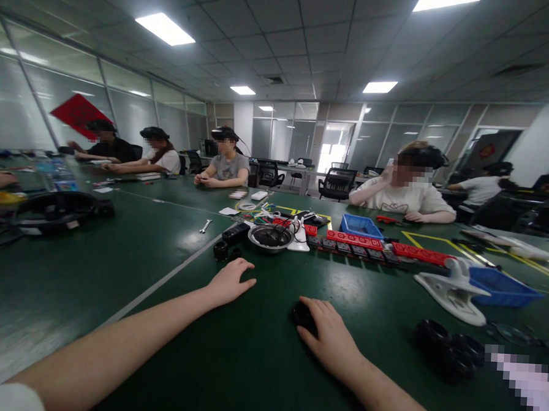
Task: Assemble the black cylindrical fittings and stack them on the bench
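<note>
My right hand rests low on the green table, its fingers curled round a black round part that shows at the left of the palm. The kind of part is hard to make out. Farther forward and to the left, my left hand reaches over the table with thumb and fingers apart and nothing in it. Just beyond its fingertips lie small black ring-like parts. Behind them are a black box-shaped device and a round metal-rimmed dish with black cables in it.
Red and black strips run across the table's middle. Right are a white stand-like piece, blue trays and several black round parts. Left lie a wrench and a large black ring. People sit around the table.
</note>
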`<state>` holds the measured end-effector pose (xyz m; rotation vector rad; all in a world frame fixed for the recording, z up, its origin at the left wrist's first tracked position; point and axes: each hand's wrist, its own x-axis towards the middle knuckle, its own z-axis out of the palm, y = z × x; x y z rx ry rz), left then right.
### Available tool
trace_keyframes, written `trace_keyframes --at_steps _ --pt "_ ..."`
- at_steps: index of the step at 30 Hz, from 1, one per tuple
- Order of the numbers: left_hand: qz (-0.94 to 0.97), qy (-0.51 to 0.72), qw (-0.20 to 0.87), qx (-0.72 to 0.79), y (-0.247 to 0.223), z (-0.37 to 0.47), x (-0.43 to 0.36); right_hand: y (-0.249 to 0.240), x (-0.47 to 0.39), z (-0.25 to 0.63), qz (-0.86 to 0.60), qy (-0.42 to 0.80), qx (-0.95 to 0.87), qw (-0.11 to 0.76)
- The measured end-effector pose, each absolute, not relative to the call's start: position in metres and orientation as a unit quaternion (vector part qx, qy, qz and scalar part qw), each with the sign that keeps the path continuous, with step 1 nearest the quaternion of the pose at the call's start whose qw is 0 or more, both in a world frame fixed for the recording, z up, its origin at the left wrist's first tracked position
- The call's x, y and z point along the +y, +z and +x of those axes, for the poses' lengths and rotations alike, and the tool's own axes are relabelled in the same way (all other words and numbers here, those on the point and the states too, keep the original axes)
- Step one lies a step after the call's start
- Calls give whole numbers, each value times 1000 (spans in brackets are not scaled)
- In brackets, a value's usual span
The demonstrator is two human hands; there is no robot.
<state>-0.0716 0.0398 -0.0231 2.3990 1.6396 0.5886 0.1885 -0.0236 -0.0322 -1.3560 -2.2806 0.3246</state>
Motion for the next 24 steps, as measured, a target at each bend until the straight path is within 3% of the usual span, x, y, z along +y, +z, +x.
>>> trace_keyframes --at_steps 5,12,15,24 --pt "853 195 103 473 -15 -45 7 -36 -22 188 -498 124 -819 256" --pt "906 199 113 356 -3 4 -2 -30 -12 204 -500 41 -770 395" --pt "930 148 120 314 2 19 3 -31 -8 211 -516 81 -740 423" --pt "903 60 115 410 11 -1 35 -27 -12 208 -513 201 -764 336"
